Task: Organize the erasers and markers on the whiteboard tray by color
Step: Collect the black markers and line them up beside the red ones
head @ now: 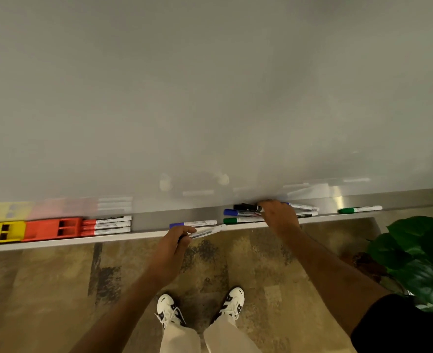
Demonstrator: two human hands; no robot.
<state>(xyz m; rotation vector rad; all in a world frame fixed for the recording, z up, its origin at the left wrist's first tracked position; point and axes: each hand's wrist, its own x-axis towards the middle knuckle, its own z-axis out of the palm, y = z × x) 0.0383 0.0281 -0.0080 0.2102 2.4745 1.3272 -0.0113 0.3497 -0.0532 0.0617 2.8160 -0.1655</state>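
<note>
Sorting markers by colour. The left hand pinches a marker at the tray edge; it should land parallel beside the lone blue marker. The right hand covers the mixed pile, grip hidden. The tray also holds a yellow eraser, a red eraser and three red markers, grouped leftward.

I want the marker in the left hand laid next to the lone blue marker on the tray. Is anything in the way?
Nothing visible is. The left hand holds its marker at the tray edge, just in front of the blue marker, with bare tray around it. The red markers lie apart, further left.
</note>
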